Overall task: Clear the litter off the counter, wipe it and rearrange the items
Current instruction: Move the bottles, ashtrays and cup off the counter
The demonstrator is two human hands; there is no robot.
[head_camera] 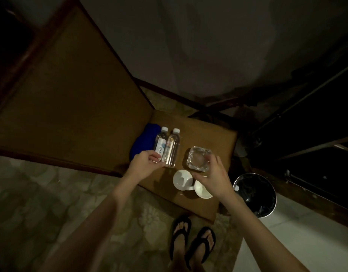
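Two clear water bottles (170,147) with white caps stand side by side on the small brown counter (204,128). My left hand (144,162) grips the base of the left bottle (159,145). A blue cloth (143,141) lies bunched behind and to the left of the bottles. A square glass ashtray (198,158) sits to the right, and my right hand (214,178) hovers over its near edge with fingers spread. Two white cups (180,180) stand at the counter's front; the right cup (201,191) is partly hidden under my right hand.
A round bin (255,194) with a dark liner stands on the floor right of the counter. A padded brown headboard (61,99) rises at the left. My feet in black flip-flops (190,242) stand on patterned carpet in front. Dark rails run at the far right.
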